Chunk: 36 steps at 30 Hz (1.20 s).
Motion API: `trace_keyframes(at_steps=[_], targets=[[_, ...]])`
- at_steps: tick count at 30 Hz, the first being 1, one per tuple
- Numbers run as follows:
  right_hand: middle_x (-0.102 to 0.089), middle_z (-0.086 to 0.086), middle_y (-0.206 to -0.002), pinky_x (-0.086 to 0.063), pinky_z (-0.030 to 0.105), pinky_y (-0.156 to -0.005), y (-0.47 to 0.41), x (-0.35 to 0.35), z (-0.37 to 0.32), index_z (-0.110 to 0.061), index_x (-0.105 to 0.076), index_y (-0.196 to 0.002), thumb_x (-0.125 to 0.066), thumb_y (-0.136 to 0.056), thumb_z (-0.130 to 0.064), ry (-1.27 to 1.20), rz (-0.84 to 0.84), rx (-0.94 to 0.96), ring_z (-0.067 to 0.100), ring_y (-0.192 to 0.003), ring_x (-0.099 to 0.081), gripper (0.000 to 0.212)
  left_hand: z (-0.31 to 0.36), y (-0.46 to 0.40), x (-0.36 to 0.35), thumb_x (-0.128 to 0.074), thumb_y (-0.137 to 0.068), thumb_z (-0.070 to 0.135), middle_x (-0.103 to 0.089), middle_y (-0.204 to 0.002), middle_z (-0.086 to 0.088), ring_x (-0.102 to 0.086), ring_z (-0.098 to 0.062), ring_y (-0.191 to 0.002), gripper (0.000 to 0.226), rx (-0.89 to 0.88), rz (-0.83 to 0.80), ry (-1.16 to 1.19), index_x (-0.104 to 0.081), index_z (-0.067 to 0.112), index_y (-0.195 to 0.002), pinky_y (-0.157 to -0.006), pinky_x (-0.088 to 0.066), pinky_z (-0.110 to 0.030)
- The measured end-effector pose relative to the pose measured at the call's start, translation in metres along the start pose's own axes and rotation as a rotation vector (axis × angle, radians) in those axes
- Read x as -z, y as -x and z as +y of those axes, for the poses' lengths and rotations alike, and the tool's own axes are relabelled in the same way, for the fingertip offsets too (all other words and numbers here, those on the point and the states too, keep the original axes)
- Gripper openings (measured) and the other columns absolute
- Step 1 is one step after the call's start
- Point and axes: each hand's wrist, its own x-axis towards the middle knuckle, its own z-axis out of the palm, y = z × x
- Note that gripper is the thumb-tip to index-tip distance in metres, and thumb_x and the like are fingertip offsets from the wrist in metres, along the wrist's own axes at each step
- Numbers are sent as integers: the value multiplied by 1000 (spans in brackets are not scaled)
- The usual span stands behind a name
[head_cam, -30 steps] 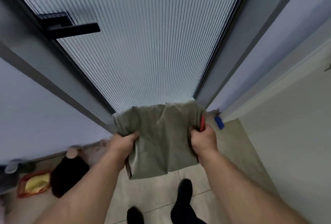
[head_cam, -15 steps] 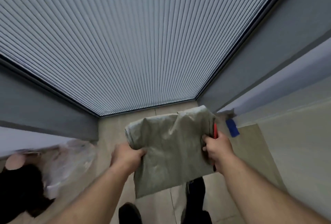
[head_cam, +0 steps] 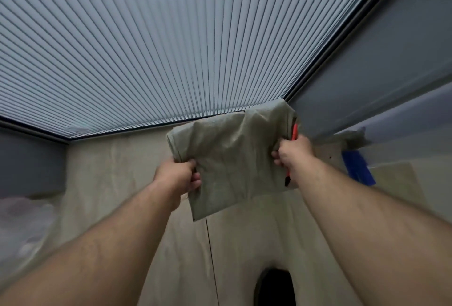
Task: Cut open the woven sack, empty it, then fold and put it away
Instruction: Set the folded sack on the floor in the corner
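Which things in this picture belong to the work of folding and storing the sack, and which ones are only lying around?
Belong to the job:
- folded woven sack, gripped at both sides
- left hand
- right hand
- red-handled cutting tool, held against the sack in the right hand

Just lying about:
- blue object on the floor by the wall
- clear plastic at the left edge

Woven sack [head_cam: 234, 156]: grey-green, folded into a flat, creased bundle, empty-looking. Held up in the air above pale floor, gripped at its left and right edges. Lower left corner hangs free, loose thread dangling.
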Motion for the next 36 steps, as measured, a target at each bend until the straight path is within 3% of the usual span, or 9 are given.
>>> trace_keyframes(at_steps=[4,6,9,13,16,20,26,29,36], targets=[[-68,20,-108,-44,20,-29,-60,-34,4,-5,-60,-128,-47,-105,-21,-29,93,-32,31,-63,-60,30,3,-53,-21,-56,-104,7,-62,-91,-11,-58,-19,-67,30,-71,-44,9,-54,6,-135,-51,-59,-22],[-69,21,-108,-66,36,-65,-89,-44,13,-6,-62,-121,-46,-99,-38,-13,74,-21,37,-79,-66,42,-3,-73,-25,-60,-101,6,-62,-126,-15,-67,-24,-98,59,-147,-69,-14,-36,15,-155,-76,-63,-31],[-71,23,-113,-56,58,-100,-114,-47,32,-18,-60,-104,-43,-80,-60,119,101,47,39,-98,-70,51,-25,-73,-17,-69,-95,23,-19,-171,3,-36,-24,-150,90,-459,-109,-573,-11,44,-160,-118,-41,-51],[-57,23,-145,-42,47,-114,-53,-30,32,-6,-51,-143,-42,-105,-32,280,151,298,39,-135,-54,47,-60,-50,-5,-62,-98,40,3,-174,12,-8,-17,-160,79,-669,-149,-1170,-15,41,-163,-129,-18,-43],[-70,11,-115,-59,42,-83,0,-15,35,-12,-54,-127,-38,-104,-40,207,138,291,30,-96,-75,40,-63,-24,13,-61,-99,36,-11,-174,6,-15,-18,-159,73,-606,-97,-1043,-24,34,-162,-128,-19,-39],[-64,9,-85,-39,24,-39,91,6,26,-5,-52,-122,-48,-105,-12,65,-120,-26,10,-45,-53,19,-39,51,44,-61,-99,29,-43,-159,2,-41,-18,-146,60,-496,-79,-890,-40,27,-155,-122,-33,-36],[-71,16,-114,-57,35,-62,275,35,-48,-18,-62,-131,-51,-108,-8,-72,-504,-95,27,-83,-71,27,8,212,124,-63,-99,28,-57,-138,8,-58,-4,-113,47,-367,-45,-701,-53,26,-145,-102,-48,-27],[-66,19,-97,-49,29,-50,386,44,-96,-35,-59,-136,-48,-111,-23,-5,-664,-76,25,-58,-66,30,32,306,180,-67,-97,22,-66,-129,4,-65,-6,-102,40,-331,-24,-579,-60,23,-136,-95,-53,-28],[-57,14,-87,-48,32,-48,645,68,-207,-2,-58,-125,-38,-102,0,214,-886,31,18,-53,-49,30,83,536,340,-65,-98,20,-68,-105,6,-63,-2,-88,26,-343,208,-450,-67,19,-124,-87,-51,-23]])
